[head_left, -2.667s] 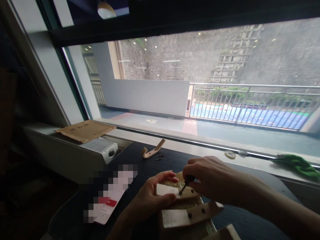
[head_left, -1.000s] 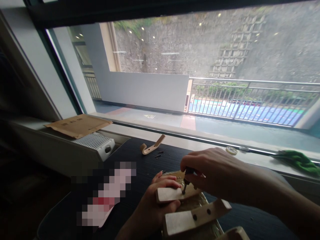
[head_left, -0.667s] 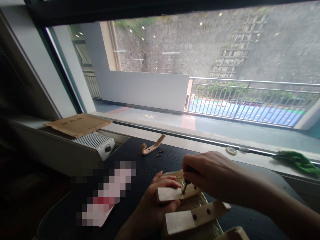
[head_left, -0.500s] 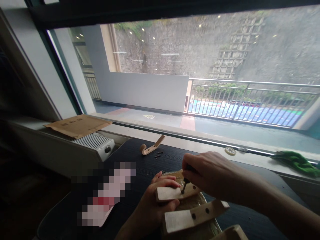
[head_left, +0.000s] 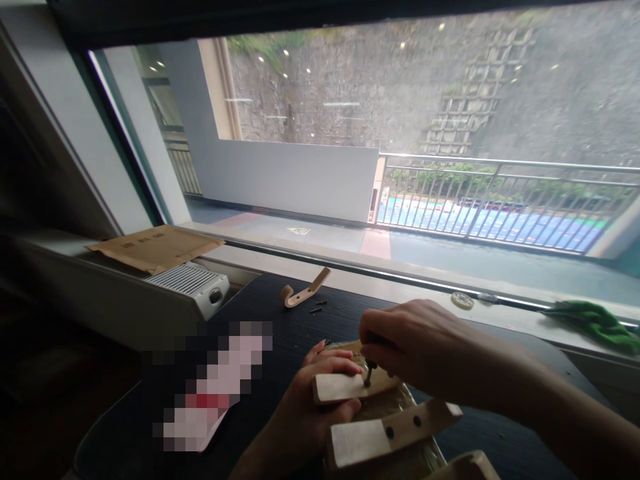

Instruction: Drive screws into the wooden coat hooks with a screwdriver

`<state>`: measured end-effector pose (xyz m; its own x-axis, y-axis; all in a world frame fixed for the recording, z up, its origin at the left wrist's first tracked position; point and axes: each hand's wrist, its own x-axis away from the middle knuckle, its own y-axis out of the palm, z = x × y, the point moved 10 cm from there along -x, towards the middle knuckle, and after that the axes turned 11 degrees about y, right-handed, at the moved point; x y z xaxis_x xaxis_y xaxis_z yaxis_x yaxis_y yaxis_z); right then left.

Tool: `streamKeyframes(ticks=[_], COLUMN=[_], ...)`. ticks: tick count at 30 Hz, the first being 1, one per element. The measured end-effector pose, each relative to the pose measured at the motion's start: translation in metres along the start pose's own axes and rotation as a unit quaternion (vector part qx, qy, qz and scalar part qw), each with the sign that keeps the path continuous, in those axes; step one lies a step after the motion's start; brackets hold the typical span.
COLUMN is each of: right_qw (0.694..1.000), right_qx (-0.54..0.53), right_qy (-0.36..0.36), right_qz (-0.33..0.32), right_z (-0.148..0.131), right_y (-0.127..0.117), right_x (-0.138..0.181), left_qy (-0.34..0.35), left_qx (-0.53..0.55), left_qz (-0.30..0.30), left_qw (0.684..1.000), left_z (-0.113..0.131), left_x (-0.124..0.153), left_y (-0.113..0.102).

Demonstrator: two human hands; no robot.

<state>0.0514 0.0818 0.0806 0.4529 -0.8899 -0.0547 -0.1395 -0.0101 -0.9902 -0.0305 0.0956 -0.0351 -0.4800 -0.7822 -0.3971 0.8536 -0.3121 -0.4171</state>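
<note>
My right hand (head_left: 407,337) is closed around the dark handle of a screwdriver (head_left: 369,375), whose tip stands in a hole of a pale wooden hook (head_left: 337,388). That hook lies across a board (head_left: 400,405) that looks wrapped in shiny clear film. With fingers on the far side and thumb on the near side, my left hand (head_left: 307,397) grips the hook's end against the board. Closer to me, a second wooden hook (head_left: 355,445) with two dark holes lies across the same board. Part of a third hook (head_left: 470,467) shows at the bottom edge.
On the dark table (head_left: 280,360) are a loose wooden hook (head_left: 303,297), a few screws (head_left: 317,311) and a blurred-out pink item (head_left: 215,393). Tape (head_left: 463,300) and a green cloth (head_left: 595,323) lie on the windowsill. A brown envelope (head_left: 155,247) rests left, atop a white heater (head_left: 200,290).
My right hand and the screwdriver have shifted very slightly, with the tip still in the same hole. My left hand keeps its hold. The view has tilted a little.
</note>
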Motion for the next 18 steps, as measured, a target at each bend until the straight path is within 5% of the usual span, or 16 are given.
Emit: streamKeyframes(ticks=[5, 18], right_qw=[0.998, 0.999], right_qx=[0.041, 0.022], right_qy=[0.053, -0.032], right_qz=[0.014, 0.002], right_z=[0.007, -0.006], right_y=[-0.002, -0.003], right_x=[-0.004, 0.004], left_qy=[0.006, -0.003], left_qx=[-0.001, 0.004], left_qz=[0.003, 0.0], left_qw=[1.0, 1.0], left_z=[0.001, 0.002], left_x=[0.0, 0.0], left_y=[0.0, 0.0])
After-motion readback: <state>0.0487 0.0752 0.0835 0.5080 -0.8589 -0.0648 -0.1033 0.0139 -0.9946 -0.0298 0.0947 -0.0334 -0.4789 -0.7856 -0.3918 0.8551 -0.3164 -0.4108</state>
